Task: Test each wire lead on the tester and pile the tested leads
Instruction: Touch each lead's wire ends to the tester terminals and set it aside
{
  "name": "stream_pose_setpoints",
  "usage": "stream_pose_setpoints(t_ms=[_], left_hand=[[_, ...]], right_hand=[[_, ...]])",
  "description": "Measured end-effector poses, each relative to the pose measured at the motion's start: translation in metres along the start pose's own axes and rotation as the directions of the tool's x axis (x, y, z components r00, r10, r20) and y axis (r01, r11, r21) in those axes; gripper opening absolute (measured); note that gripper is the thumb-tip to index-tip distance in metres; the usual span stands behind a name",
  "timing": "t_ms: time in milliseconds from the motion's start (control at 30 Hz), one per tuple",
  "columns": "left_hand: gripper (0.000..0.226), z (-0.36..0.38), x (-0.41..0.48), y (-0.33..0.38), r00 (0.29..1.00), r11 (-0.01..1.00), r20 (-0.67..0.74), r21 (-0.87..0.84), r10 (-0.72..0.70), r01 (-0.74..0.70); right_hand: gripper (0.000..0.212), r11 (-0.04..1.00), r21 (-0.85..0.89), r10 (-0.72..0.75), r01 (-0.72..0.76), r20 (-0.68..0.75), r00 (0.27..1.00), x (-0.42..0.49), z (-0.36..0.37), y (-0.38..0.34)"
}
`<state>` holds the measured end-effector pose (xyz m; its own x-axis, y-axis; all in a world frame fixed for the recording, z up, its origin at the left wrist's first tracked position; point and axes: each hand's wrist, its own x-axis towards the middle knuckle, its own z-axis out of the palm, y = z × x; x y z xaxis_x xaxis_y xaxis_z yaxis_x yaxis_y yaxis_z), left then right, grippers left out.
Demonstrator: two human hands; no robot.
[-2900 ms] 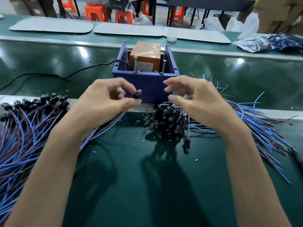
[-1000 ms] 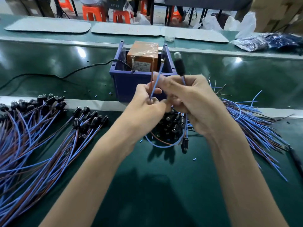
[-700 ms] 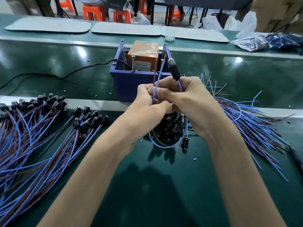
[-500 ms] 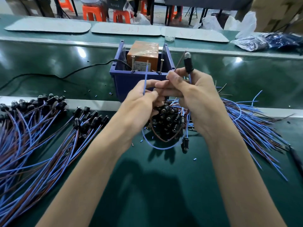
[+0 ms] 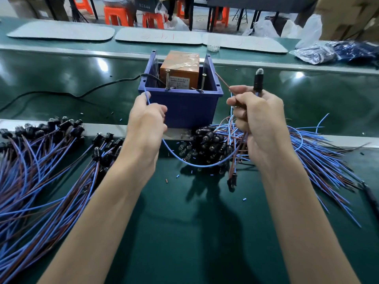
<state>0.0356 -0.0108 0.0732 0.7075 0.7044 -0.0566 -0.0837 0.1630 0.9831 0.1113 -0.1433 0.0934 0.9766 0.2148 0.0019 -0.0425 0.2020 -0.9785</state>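
Both the left hand (image 5: 146, 121) and the right hand (image 5: 258, 119) are bare. The left forearm (image 5: 106, 201) and right forearm (image 5: 297, 212) are likewise uncovered along the whole length in view, from the wrist down to the bottom edge of the picture. The forearms are slender and smooth in outline, narrow at the wrists and broadening steadily toward the elbows. On the backs of the hands the knuckles show as low ridges, and the fingers are long and slim; the fingernails are too small or too far turned away to assess.
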Motion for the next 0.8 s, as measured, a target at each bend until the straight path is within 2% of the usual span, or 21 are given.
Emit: stream_pose_setpoints(t_ms=[100, 333, 433, 533, 633, 800], left_hand=[[0.046, -0.002, 0.003, -0.007, 0.996, 0.992, -0.039, 0.103, 0.078, -0.074], [0.051, -0.002, 0.004, -0.012, 0.994, 0.985, -0.021, 0.135, 0.11, -0.106], [0.039, -0.003, 0.003, -0.011, 0.987, 0.986, 0.066, 0.069, 0.145, -0.149], [0.026, -0.003, -0.002, -0.009, 0.983, 0.991, 0.126, -0.02, 0.133, -0.131], [0.009, -0.003, -0.008, -0.006, 0.992, 0.998, 0.108, -0.027, 0.059, -0.056], [0.01, -0.005, -0.01, -0.002, 0.998, 0.997, 0.026, 0.044, 0.058, -0.059]], right_hand=[[0.026, 1.0, -0.002, 0.004, -0.004, 0.01, 1.0, 0.0, -0.001, 0.0], [0.024, 0.999, -0.031, -0.028, 0.028, 0.023, 0.999, 0.003, 0.0, 0.009], [0.023, 0.999, -0.039, -0.026, 0.027, 0.025, 0.999, 0.004, -0.002, 0.01], [0.026, 0.998, -0.048, -0.038, 0.04, 0.046, 0.998, 0.004, -0.003, 0.01], [0.028, 0.997, -0.07, -0.038, 0.043, 0.07, 0.997, 0.003, -0.003, 0.01], [0.02, 0.994, -0.104, -0.028, 0.034, 0.059, 0.998, 0.002, -0.003, 0.011]])
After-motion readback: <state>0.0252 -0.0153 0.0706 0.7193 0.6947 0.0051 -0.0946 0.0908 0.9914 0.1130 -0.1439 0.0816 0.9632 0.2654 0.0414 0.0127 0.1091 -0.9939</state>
